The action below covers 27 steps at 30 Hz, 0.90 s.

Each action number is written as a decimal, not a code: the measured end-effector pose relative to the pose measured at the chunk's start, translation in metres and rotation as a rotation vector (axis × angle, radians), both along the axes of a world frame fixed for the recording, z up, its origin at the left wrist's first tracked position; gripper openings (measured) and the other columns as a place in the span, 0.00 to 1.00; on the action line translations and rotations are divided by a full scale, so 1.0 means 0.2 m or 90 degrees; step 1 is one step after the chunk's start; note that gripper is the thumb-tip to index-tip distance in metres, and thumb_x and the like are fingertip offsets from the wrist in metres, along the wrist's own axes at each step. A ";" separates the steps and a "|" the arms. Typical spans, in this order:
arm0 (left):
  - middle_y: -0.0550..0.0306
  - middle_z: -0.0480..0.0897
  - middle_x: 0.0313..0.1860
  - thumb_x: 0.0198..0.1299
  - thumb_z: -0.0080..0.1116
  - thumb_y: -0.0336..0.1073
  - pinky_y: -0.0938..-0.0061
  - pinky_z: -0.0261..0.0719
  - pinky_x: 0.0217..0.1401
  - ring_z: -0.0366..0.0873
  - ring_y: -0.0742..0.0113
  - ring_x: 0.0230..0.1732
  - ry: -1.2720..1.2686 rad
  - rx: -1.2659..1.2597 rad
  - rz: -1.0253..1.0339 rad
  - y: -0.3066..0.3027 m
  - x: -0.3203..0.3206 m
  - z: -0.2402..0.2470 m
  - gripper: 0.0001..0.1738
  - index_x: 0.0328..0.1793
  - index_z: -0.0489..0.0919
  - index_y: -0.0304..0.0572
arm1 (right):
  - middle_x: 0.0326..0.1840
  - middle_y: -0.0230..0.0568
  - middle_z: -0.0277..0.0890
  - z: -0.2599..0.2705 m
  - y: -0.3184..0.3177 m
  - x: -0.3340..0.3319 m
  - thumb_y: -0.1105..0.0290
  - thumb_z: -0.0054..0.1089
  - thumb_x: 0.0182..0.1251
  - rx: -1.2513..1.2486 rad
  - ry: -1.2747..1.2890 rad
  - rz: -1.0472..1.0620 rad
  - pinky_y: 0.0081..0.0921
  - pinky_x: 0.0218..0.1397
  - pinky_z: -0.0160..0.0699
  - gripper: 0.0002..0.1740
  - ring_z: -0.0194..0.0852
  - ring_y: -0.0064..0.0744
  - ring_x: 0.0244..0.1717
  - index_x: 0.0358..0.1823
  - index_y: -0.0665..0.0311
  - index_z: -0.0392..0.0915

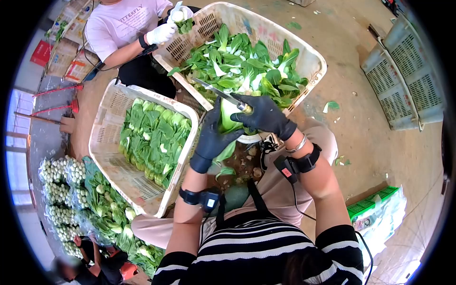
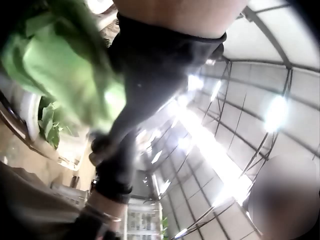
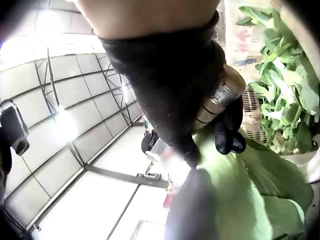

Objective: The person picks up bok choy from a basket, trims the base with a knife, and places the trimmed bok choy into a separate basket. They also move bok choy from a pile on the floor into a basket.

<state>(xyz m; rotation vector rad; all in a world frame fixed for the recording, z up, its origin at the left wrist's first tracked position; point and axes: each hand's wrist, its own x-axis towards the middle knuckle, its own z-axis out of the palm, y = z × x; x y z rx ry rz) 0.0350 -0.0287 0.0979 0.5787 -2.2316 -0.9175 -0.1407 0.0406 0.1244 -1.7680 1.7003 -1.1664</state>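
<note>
Both hands wear dark gloves and meet at a green bok choy (image 1: 230, 114) in the head view, in front of the far crate. My left hand (image 1: 210, 141) grips the bok choy from the left side, and its leaves hang down past the palm. My right hand (image 1: 267, 115) holds a knife (image 1: 216, 90) by its handle, the blade pointing up and left over the bok choy. In the right wrist view the light handle (image 3: 220, 100) sits in the curled fingers, right against the broad leaves. Part of the bok choy is hidden behind the hands.
A large crate (image 1: 319, 61) of loose leaves lies ahead. Another crate (image 1: 173, 192) with rows of bok choy stands at left. Opposite, a white-gloved person (image 1: 161, 33) holds a vegetable. Bagged vegetables (image 1: 59, 197) pile far left; a green basket (image 1: 373, 202) sits right.
</note>
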 end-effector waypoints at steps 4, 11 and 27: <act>0.48 0.73 0.53 0.40 0.72 0.36 0.69 0.69 0.58 0.71 0.63 0.54 0.023 0.283 -0.039 -0.02 0.09 0.05 0.45 0.65 0.63 0.34 | 0.12 0.44 0.71 0.08 0.01 -0.02 0.55 0.66 0.49 0.111 -0.102 0.095 0.27 0.25 0.71 0.23 0.74 0.34 0.15 0.38 0.68 0.76; 0.51 0.73 0.53 0.39 0.73 0.36 0.70 0.70 0.56 0.72 0.66 0.52 0.011 0.135 0.017 0.05 0.11 -0.09 0.44 0.64 0.64 0.33 | 0.15 0.49 0.69 0.02 0.00 0.00 0.52 0.64 0.50 -0.033 0.027 0.132 0.33 0.25 0.68 0.22 0.69 0.47 0.17 0.24 0.67 0.75; 0.48 0.73 0.56 0.57 0.54 0.42 0.72 0.70 0.58 0.71 0.63 0.56 0.376 0.904 -0.302 0.02 0.32 -0.08 0.31 0.63 0.63 0.31 | 0.19 0.32 0.72 0.15 0.00 -0.04 0.55 0.65 0.53 0.179 -0.237 -0.003 0.20 0.17 0.69 0.36 0.69 0.20 0.13 0.61 0.63 0.63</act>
